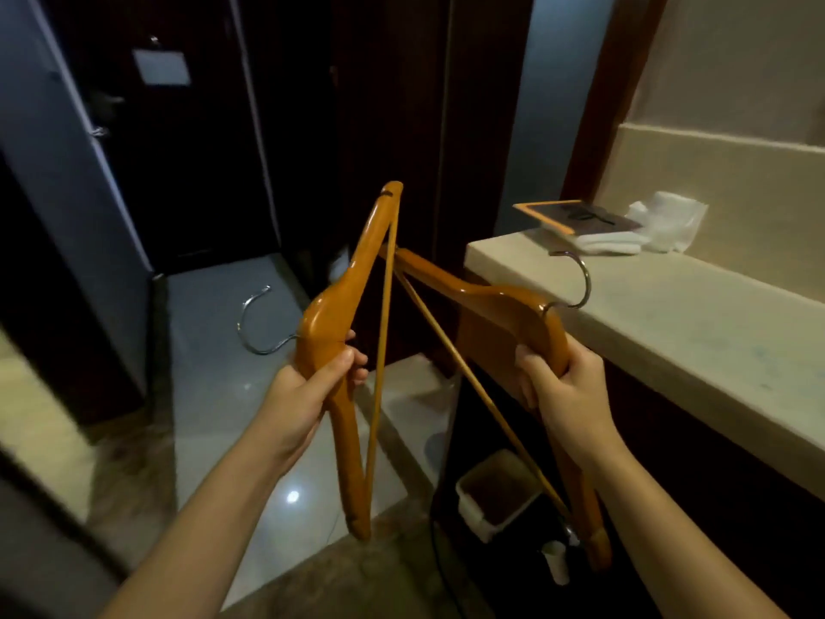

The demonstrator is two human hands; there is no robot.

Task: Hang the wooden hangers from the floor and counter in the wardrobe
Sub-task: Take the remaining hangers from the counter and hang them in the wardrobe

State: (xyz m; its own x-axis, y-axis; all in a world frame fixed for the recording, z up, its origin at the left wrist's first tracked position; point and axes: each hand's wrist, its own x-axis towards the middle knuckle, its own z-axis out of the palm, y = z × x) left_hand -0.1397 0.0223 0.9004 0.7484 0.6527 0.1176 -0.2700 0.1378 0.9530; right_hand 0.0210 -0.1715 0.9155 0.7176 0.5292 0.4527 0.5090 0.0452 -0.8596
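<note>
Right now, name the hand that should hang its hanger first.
Left hand, probably: its hanger hook faces open floor; the right hand has its hook over the counter. No rail visible.

Nothing legible shows. The dark, orange-edged card (576,215) on the counter (669,314), up beyond the right hand (569,395) fingers (531,366), bears a mark too blurred to read. The pale plate (161,67) on the door (201,172), far above the left hand (303,397) fingers (357,352), looks blank.

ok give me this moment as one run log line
left hand: grips left orange wooden hanger | right hand: grips right orange wooden hanger | far ends cross | neither hung yet
</note>
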